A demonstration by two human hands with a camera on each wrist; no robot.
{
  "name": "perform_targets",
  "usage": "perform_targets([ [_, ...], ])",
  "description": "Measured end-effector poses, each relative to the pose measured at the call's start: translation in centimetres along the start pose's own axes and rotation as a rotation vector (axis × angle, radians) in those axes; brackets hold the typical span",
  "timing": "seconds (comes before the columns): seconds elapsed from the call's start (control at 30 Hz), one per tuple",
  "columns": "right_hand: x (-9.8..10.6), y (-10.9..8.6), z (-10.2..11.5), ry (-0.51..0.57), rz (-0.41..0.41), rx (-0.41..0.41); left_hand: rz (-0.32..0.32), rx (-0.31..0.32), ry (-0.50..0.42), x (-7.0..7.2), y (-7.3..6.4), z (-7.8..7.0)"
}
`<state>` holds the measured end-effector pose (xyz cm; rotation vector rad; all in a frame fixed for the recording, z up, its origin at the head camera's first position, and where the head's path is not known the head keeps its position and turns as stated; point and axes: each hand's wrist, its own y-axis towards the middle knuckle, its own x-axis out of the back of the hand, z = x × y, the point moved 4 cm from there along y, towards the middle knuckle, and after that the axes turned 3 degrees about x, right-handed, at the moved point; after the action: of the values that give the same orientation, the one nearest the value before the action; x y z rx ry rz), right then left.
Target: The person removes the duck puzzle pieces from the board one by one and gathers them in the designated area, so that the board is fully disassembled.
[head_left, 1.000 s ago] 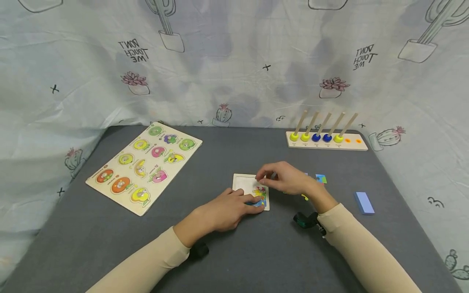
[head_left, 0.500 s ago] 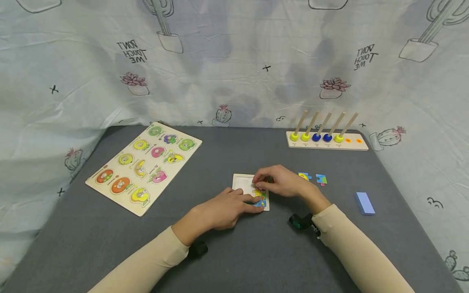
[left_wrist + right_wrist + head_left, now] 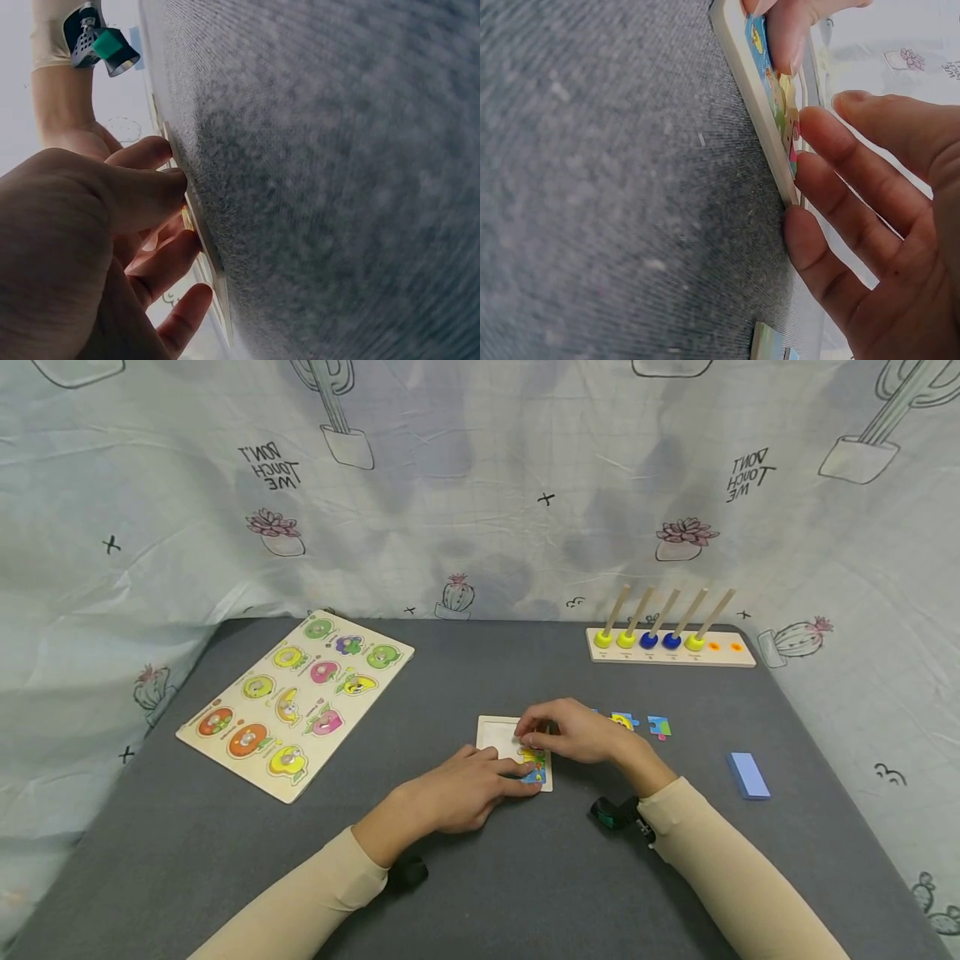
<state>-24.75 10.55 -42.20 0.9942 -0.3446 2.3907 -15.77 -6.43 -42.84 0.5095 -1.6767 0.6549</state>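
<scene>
A small wooden jigsaw tray lies mid-table, with colourful puzzle pieces fitted along its right side. Across its lower part rests my left hand, fingers extended onto the pieces near the lower right corner. My right hand is at the upper right of the tray. In the right wrist view its fingertips touch the pink and green piece, while the thumb stays apart from them. The left wrist view shows the left thumb along the tray's edge.
Loose jigsaw pieces, one yellow and blue and one blue and green, lie right of the hand. A blue block is farther right. Behind stands a peg board with rings; at left lies a fruit puzzle board.
My right hand has shifted slightly left and down over the tray's upper right, uncovering more of the loose pieces. The left hand stays in place.
</scene>
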Motion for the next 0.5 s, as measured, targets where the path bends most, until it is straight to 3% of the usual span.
perform_targets([
  [0.5, 0.16, -0.14, 0.20, 0.029, -0.007, 0.013, 0.014, 0.005, -0.016, -0.03, -0.09, -0.04],
])
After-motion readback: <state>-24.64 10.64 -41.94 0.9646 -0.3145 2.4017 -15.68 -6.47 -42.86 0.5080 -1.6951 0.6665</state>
